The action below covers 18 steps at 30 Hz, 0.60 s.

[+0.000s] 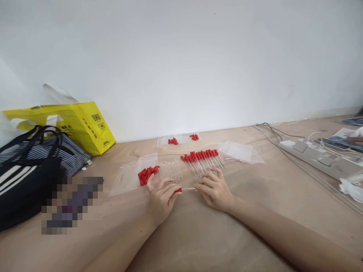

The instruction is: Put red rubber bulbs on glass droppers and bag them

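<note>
Between my two hands a clear glass dropper tube (188,189) lies level, close above the table. My left hand (163,196) pinches a red rubber bulb (178,190) at the tube's left end. The fingers of my right hand (214,189) are closed on the tube's other end. Just beyond my left hand lies a pile of red bulbs (147,174), beside a row of bare glass tubes (170,170). Past my right hand several droppers with red bulbs (202,160) lie side by side, bulbs towards the wall.
Clear plastic bags (129,175) lie under the red bulbs, with more bags (241,152) at the right. Another bag with red bulbs (172,141) is near the wall. A yellow bag (85,124) and a black bag (31,189) stand left; a power strip (320,158) with cables lies right.
</note>
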Available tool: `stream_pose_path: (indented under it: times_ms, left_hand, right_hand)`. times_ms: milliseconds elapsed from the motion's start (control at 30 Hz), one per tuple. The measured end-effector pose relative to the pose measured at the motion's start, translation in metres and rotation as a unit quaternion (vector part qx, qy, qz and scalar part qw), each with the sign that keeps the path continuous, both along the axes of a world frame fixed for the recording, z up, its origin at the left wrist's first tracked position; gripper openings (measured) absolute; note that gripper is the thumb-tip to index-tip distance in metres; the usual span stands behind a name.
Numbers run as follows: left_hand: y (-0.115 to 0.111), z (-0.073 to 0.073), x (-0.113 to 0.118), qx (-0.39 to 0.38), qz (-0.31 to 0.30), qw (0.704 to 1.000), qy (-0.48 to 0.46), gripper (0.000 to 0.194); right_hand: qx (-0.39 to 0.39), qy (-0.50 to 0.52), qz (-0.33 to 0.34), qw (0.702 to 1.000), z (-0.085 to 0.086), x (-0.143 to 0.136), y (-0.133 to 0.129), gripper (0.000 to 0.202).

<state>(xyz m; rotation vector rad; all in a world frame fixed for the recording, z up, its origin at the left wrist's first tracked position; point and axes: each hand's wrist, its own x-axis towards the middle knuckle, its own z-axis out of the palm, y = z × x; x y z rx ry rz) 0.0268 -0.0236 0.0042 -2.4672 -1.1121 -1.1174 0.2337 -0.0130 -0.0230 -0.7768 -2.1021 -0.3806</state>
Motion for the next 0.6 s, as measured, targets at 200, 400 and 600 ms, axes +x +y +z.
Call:
stream_pose_path:
  times_ms: [200, 400, 600]
  left_hand:
    - [0.001, -0.003, -0.002, 0.001, 0.021, 1.0, 0.022, 0.022]
    - [0.015, -0.008, -0.016, -0.042, 0.094, 0.993, 0.053, 0.025]
    - [0.038, -0.013, -0.053, -0.041, 0.264, 0.962, 0.064, 0.035]
  right_hand:
    - [-0.019, -0.023, -0.002, 1.0, -0.002, -0.008, -0.005, 0.017]
    - [-0.074, -0.011, -0.066, 0.995, -0.006, -0.014, 0.004, 0.016]
    - [-0.209, 0.014, -0.243, 0.947, 0.001, -0.038, 0.034, 0.024]
